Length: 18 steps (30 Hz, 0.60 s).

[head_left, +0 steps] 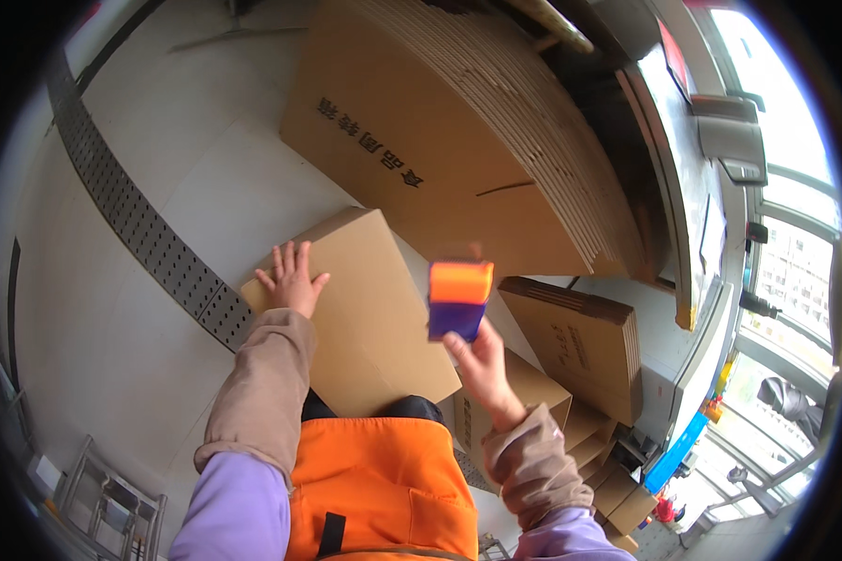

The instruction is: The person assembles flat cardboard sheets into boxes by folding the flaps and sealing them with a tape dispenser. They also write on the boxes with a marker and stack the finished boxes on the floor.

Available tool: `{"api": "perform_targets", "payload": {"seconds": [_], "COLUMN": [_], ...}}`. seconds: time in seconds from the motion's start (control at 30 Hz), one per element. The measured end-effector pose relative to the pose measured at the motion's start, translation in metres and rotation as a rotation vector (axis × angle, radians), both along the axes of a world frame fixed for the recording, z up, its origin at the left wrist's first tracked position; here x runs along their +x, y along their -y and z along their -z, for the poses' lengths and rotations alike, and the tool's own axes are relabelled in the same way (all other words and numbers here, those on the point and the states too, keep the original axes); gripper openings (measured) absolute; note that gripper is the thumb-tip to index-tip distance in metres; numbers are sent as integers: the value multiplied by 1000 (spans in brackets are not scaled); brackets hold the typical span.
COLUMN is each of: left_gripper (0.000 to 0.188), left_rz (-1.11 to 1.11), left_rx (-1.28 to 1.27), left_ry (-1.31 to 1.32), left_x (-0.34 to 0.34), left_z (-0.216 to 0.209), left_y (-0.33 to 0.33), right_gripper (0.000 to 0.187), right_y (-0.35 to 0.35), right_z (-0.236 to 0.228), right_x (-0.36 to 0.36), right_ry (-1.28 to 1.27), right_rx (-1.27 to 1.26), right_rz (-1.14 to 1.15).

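Observation:
A plain brown cardboard box (374,318) stands tilted in front of my orange apron (384,477), its broad smooth face toward me. My left hand (295,279) lies on the upper left of that box with fingers spread. Over the box's right edge, my right hand (480,365) is closed on a small rectangular thing (458,301), bright orange on top and dark purple-blue below. My thumb presses its lower edge. Its upper end is a little blurred, and I cannot make out its kind.
A thick stack of flattened cartons (421,159) leans beyond the box, with dark printing. More folded cartons (580,346) and boxes stand at the right, beside a white-topped table (669,140). A perforated metal drain strip (131,206) crosses the floor at left. A metal frame (112,505) is lower left.

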<state>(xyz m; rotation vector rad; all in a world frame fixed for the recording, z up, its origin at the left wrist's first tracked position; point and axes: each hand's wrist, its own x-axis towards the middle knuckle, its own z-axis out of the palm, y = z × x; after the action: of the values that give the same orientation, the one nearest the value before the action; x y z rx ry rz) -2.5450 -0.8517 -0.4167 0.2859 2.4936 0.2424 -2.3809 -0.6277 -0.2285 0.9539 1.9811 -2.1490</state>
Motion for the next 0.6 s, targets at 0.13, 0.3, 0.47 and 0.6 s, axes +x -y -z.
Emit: {"api": "perform_targets", "payload": {"seconds": [0.13, 0.3, 0.47, 0.6], "left_gripper": [58, 45, 25, 21], "left_rz": [-115, -467, -250, -429], "left_rx": [103, 1152, 1073, 991], "left_ry": [81, 904, 980, 876], "left_x": [-14, -39, -55, -80], "left_z": [-25, -97, -136, -123], "left_y": [-9, -7, -3, 16], "right_gripper": [36, 34, 33, 34], "right_y": [34, 52, 65, 70], "right_z": [1, 8, 22, 28], "right_x": [-2, -12, -11, 20], "right_ry": [56, 145, 138, 248], "right_rx": [82, 19, -73, -254], "right_rz": [-171, -269, -329, -323]}}
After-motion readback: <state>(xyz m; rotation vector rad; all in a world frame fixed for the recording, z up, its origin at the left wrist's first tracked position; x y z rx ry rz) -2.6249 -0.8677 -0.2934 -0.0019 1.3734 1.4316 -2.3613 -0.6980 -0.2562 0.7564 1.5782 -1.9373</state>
